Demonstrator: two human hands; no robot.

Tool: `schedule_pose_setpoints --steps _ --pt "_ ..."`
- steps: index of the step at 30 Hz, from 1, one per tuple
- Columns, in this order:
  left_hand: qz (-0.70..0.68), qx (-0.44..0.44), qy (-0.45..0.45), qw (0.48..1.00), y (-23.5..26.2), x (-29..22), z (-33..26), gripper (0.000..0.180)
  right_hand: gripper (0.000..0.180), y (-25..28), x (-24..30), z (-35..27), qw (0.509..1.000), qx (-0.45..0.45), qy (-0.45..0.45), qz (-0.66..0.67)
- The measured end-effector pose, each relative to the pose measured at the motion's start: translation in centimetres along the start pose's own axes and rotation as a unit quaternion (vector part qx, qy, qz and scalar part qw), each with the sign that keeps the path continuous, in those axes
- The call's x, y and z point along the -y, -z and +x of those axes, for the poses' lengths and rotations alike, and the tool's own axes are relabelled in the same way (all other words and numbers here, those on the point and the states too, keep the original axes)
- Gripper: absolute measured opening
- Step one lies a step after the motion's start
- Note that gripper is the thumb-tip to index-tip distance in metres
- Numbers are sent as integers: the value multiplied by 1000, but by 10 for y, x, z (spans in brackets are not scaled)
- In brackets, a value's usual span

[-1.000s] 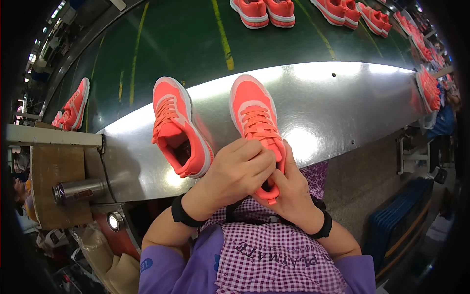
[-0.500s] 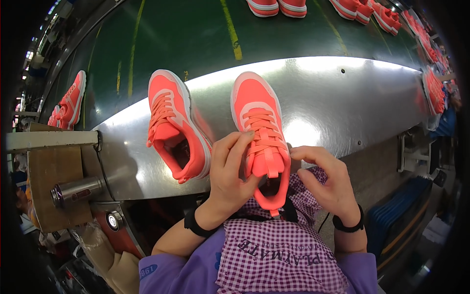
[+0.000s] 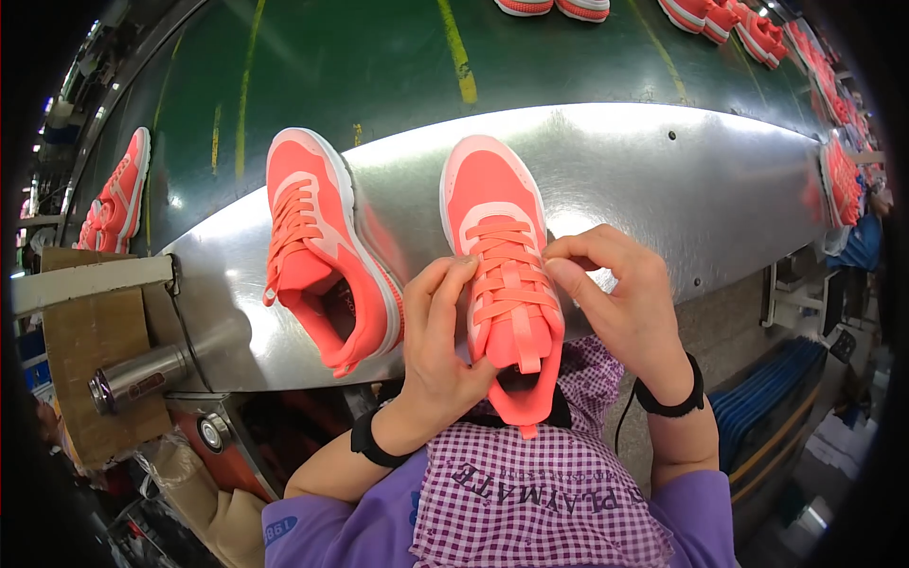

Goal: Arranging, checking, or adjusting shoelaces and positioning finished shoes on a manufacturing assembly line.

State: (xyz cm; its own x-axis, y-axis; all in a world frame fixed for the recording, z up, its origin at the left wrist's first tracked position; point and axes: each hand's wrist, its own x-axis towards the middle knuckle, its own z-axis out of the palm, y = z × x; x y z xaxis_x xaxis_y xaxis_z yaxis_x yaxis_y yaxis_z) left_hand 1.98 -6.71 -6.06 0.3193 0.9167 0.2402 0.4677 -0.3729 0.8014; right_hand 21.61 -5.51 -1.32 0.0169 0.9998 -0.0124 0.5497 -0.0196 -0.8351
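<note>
A coral sneaker (image 3: pixel 485 180) with a white sole rests on the metal ledge in front of me, toe pointing away, its heel over the near edge. My left hand (image 3: pixel 436 331) is closed on its left side, fingertips by the lace edge and thumb at the collar. At the right lace edge, my right hand (image 3: pixel 625 298) pinches with thumb and forefinger, apparently on the flat coral shoelace (image 3: pixel 507 254), which crosses the tongue in rows. The other sneaker (image 3: pixel 301 175) of the same kind stands to the left, touched by neither hand.
Beyond the metal ledge (image 3: pixel 625 180) runs a green belt (image 3: pixel 360 57) with yellow lines. More coral sneakers (image 3: pixel 123 194) stand at the left, far side and right. A metal flask (image 3: pixel 142 379) lies at the left near cardboard (image 3: pixel 90 331) and a pale bar (image 3: pixel 95 284).
My right hand has risen and moved in to the shoe's lace edge, its fingertips coming together. My left hand keeps its hold. The view has shifted slightly.
</note>
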Motion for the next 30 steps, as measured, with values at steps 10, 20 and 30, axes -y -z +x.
schedule_pose_setpoints --steps 10,20,30 --pt "-5 -5 11 1000 0 -1 1 78 18 3 -4 24 991 114 -50 46" --pt "-38 -32 22 999 -7 -1 -1 75 21 15 -27 36 865 297 -194 355" --pt "-70 -37 29 996 -7 3 -5 82 16 21 -7 -9 977 27 -54 206"
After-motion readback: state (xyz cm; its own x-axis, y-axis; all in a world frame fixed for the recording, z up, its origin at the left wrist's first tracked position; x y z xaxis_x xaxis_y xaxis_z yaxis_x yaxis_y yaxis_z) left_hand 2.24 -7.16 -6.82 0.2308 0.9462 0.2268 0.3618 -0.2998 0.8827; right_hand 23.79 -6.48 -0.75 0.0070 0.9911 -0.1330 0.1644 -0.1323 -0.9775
